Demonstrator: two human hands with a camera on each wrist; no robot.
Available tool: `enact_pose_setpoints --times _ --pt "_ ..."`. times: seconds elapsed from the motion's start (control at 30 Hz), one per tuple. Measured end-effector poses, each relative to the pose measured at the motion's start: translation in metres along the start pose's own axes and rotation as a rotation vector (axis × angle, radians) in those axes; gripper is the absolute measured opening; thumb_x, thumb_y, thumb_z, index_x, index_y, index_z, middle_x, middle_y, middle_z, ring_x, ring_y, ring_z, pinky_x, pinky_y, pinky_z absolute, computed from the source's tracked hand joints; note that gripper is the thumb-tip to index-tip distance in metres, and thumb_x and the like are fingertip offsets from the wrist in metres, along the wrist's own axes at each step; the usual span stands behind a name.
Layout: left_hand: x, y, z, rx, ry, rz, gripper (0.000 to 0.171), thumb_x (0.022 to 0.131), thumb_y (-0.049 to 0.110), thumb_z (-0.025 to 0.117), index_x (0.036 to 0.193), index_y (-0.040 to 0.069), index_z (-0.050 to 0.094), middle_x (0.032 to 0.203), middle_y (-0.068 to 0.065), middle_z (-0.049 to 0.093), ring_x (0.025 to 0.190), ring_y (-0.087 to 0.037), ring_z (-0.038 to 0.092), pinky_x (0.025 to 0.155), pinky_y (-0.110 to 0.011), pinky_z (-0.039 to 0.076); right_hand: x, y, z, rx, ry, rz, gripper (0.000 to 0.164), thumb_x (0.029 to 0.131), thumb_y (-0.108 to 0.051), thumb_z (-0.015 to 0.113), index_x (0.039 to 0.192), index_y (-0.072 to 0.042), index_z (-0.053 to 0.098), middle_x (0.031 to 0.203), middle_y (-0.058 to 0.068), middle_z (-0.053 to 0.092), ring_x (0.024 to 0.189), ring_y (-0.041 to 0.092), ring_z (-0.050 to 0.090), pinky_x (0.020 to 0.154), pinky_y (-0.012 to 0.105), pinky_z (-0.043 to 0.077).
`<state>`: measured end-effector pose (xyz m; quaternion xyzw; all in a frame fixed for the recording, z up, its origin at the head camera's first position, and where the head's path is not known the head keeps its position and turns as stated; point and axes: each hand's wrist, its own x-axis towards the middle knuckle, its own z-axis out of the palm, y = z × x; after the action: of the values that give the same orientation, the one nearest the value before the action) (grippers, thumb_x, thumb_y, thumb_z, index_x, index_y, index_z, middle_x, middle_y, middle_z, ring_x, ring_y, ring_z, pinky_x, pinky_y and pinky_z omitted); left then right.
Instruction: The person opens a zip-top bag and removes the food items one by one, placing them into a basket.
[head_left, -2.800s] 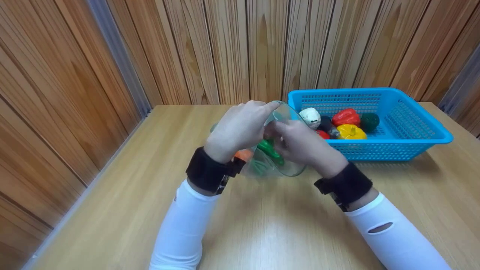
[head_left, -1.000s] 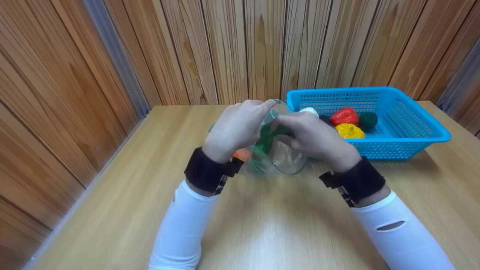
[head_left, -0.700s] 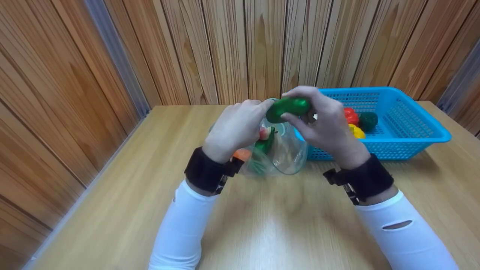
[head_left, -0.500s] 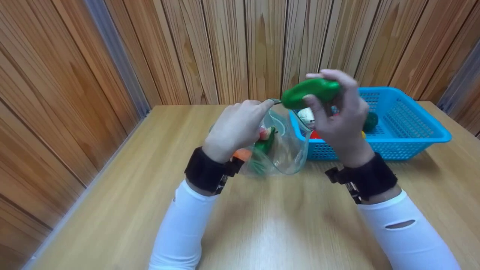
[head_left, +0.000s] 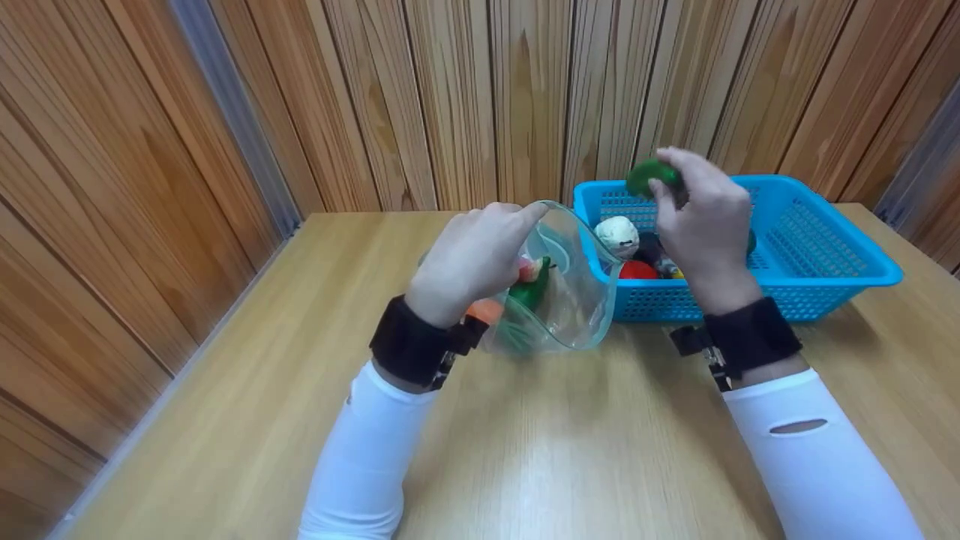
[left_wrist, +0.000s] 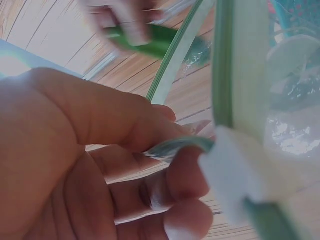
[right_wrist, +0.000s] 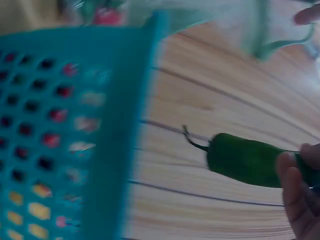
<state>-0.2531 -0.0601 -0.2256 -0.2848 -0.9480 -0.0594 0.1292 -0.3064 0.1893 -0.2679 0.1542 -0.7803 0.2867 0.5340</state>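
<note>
My left hand (head_left: 476,259) pinches the rim of a clear zip bag (head_left: 589,304) at its mouth, which gapes toward the right. In the left wrist view, thumb and fingers grip the green-edged rim beside a white slider (left_wrist: 240,170). Inside the bag lie a green pepper (head_left: 531,291), a red-and-white piece (head_left: 529,268) and something orange (head_left: 486,309), partly covered by the hand. My right hand (head_left: 705,214) holds another green pepper (head_left: 651,178) above the basket's left part. Its curved stem shows in the right wrist view, where the pepper (right_wrist: 245,159) lies between thumb and fingers.
A blue perforated basket (head_left: 825,296) stands at the table's right rear. In it sit a white round vegetable (head_left: 618,237), a dark eggplant (head_left: 649,247), a red piece (head_left: 637,270) and others partly behind the right hand. Wooden panels (head_left: 457,105) rise behind the table.
My right hand has come out of the bag mouth with a green pepper and moved up and right over the basket. The left hand has stayed on the bag's rim.
</note>
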Motion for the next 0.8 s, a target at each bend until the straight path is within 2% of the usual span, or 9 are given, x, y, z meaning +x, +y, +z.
enact_pose_setpoints --times 0.1,0.2,0.27,0.3,0.37,0.47,0.6,0.7,0.8 --pt "0.0 0.0 0.001 0.013 0.006 0.004 0.058 0.091 0.004 0.064 0.146 0.016 0.05 0.114 -0.006 0.067 0.087 -0.019 0.06 0.074 -0.028 0.057 -0.007 0.021 0.006 -0.111 -0.196 0.129 0.028 0.094 -0.004 0.064 0.121 0.002 0.068 0.118 0.022 0.07 0.103 0.04 0.07 0.089 0.051 0.056" --pt "0.0 0.0 0.001 0.027 0.006 0.007 0.059 0.091 0.006 0.066 0.147 0.016 0.049 0.118 -0.006 0.068 0.087 -0.019 0.061 0.077 -0.028 0.057 -0.011 0.037 0.006 -0.178 -0.505 0.33 0.035 0.096 -0.009 0.06 0.128 0.005 0.063 0.111 0.027 0.069 0.086 0.037 0.071 0.074 0.046 0.059" --pt "0.0 0.0 0.001 0.031 0.001 0.006 0.06 0.091 0.007 0.066 0.147 0.017 0.049 0.119 -0.006 0.068 0.087 -0.019 0.061 0.078 -0.027 0.057 -0.012 0.041 0.005 -0.216 -0.67 0.406 0.039 0.097 -0.014 0.057 0.13 0.006 0.061 0.105 0.028 0.068 0.074 0.032 0.066 0.06 0.039 0.053" --pt "0.0 0.0 0.001 0.032 0.001 0.008 0.059 0.091 0.007 0.066 0.147 0.017 0.049 0.118 -0.006 0.068 0.087 -0.019 0.061 0.078 -0.027 0.057 -0.012 0.041 0.005 -0.221 -0.717 0.421 0.04 0.096 -0.016 0.055 0.129 0.006 0.062 0.102 0.027 0.067 0.068 0.029 0.063 0.054 0.037 0.049" --pt "0.001 0.0 0.0 0.03 -0.001 0.01 0.06 0.091 0.005 0.066 0.147 0.017 0.049 0.115 -0.005 0.068 0.085 -0.018 0.061 0.076 -0.026 0.057 -0.012 0.038 0.005 -0.218 -0.687 0.386 0.038 0.096 -0.017 0.054 0.124 0.007 0.065 0.1 0.027 0.068 0.063 0.028 0.062 0.051 0.035 0.045" --pt "0.001 0.0 0.0 0.02 -0.002 0.013 0.059 0.09 0.004 0.065 0.146 0.018 0.05 0.11 -0.004 0.067 0.083 -0.018 0.06 0.072 -0.025 0.056 -0.01 0.024 0.005 -0.176 -0.469 0.23 0.03 0.095 -0.013 0.053 0.11 0.005 0.072 0.096 0.025 0.072 0.065 0.033 0.062 0.054 0.038 0.046" --pt "0.002 0.0 0.0 0.01 -0.008 0.012 0.06 0.09 0.004 0.065 0.147 0.017 0.049 0.109 -0.004 0.066 0.084 -0.018 0.06 0.073 -0.026 0.055 -0.008 -0.001 0.008 0.025 -0.184 -0.048 0.021 0.091 -0.006 0.055 0.094 0.004 0.074 0.078 0.017 0.073 0.062 0.029 0.064 0.06 0.033 0.048" --pt "0.001 -0.001 0.001 0.007 -0.003 0.016 0.061 0.09 0.006 0.066 0.148 0.016 0.048 0.112 -0.004 0.067 0.084 -0.018 0.059 0.074 -0.027 0.055 -0.011 -0.019 0.009 0.191 -0.137 -0.27 0.017 0.088 -0.004 0.058 0.09 0.002 0.073 0.074 0.012 0.071 0.057 0.022 0.062 0.058 0.029 0.05" --pt "0.001 -0.001 0.001 0.008 0.012 0.028 0.06 0.089 0.006 0.065 0.147 0.015 0.049 0.105 -0.004 0.065 0.079 -0.018 0.057 0.069 -0.027 0.053 -0.016 -0.035 0.01 0.288 -0.228 -0.418 0.013 0.086 -0.004 0.061 0.09 0.001 0.073 0.072 0.01 0.069 0.056 0.019 0.059 0.056 0.029 0.051"
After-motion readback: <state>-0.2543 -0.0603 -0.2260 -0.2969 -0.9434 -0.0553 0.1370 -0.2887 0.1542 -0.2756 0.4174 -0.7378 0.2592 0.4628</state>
